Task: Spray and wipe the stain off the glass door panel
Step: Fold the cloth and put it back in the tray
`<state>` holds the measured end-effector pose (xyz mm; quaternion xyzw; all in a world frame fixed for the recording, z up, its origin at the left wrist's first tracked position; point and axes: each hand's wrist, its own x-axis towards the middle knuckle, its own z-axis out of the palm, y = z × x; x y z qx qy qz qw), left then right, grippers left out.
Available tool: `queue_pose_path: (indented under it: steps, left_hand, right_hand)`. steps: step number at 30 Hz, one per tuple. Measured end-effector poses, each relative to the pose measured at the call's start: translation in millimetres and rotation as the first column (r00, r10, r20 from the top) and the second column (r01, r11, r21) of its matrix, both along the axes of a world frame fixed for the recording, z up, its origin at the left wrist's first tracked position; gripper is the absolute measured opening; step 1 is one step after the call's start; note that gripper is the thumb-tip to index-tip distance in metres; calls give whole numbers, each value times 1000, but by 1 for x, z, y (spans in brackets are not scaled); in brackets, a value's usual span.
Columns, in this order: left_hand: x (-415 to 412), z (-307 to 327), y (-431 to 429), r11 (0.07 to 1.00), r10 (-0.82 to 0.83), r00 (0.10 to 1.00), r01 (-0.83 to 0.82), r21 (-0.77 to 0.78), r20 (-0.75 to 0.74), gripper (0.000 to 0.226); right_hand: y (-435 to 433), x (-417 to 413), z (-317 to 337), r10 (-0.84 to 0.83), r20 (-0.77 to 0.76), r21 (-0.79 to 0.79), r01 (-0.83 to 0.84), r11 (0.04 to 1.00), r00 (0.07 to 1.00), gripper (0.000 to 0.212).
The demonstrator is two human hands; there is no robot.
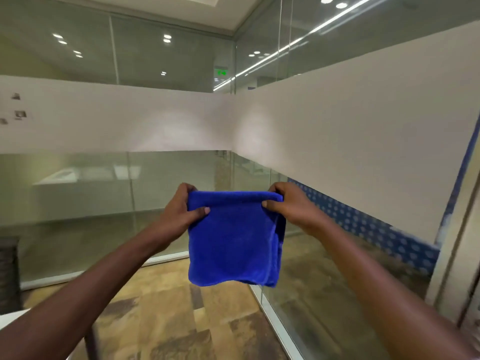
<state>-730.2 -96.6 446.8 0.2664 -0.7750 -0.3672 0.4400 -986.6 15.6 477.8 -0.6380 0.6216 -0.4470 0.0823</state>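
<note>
Both forearms reach forward, left hand (181, 214) and right hand (291, 206) each pinching a top corner of a folded blue microfibre cloth (233, 240) hanging between them, before frosted glass panels (363, 131).

Fingers of both hands hidden behind blue cloth (233, 237), forearms cut off

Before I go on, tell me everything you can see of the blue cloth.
The blue cloth is a deep royal blue, plush like microfibre, folded into a rough square of several layers, with stacked edges showing down its right side. It hangs in the air in front of the glass partitions, touching none of them. The left hand and right hand pinch its top corners. It looks clean; I cannot tell whether it is damp.
</note>
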Motion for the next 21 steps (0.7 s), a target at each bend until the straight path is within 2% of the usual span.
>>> queue_pose_path:
  steps: [4, 8, 11, 13, 14, 16, 18, 19, 21]
  left_hand:
    - [37, -10, -2, 966, 52, 982, -3, 260, -181, 43]
    - [75, -27, -5, 897, 89, 984, -12, 441, -154, 33]
    - [99, -47, -2, 777, 261, 960, -147, 612, -101, 33]
    - [114, -61, 4, 692, 412, 904, -227, 685, -116, 23]
    - [119, -67, 7, 660, 476, 867, -242, 711, -146, 19]
    - [129, -77, 18, 627, 590, 778, -273, 730, -216, 15]
    - [138, -87, 30, 625, 695, 692, -446, 641, -196, 16]
    - [142, -89, 37, 605, 745, 646, -549, 577, -166, 15]
    - [149, -95, 53, 541, 822, 551, -673, 505, -146, 14]
  right_hand:
    - [-49, 28, -31, 99, 292, 25, -111, 993, 951, 15]
    - [-97, 64, -57, 182, 527, 12, -221, 975, 830, 16]
    - [-125, 95, -66, 285, 583, 7, -356, 934, 761, 14]
    - [-139, 118, -70, 331, 652, 20, -452, 892, 682, 4]
    - [-143, 128, -72, 331, 704, 32, -493, 869, 629, 6]
    - [-151, 148, -76, 300, 832, 78, -633, 771, 467, 15]
    - [-155, 165, -84, 239, 904, 127, -755, 644, 355, 9]
    - [-157, 172, -89, 194, 921, 160, -783, 602, 337, 7]
    - [-157, 191, -102, 112, 926, 260, -822, 507, 362, 3]
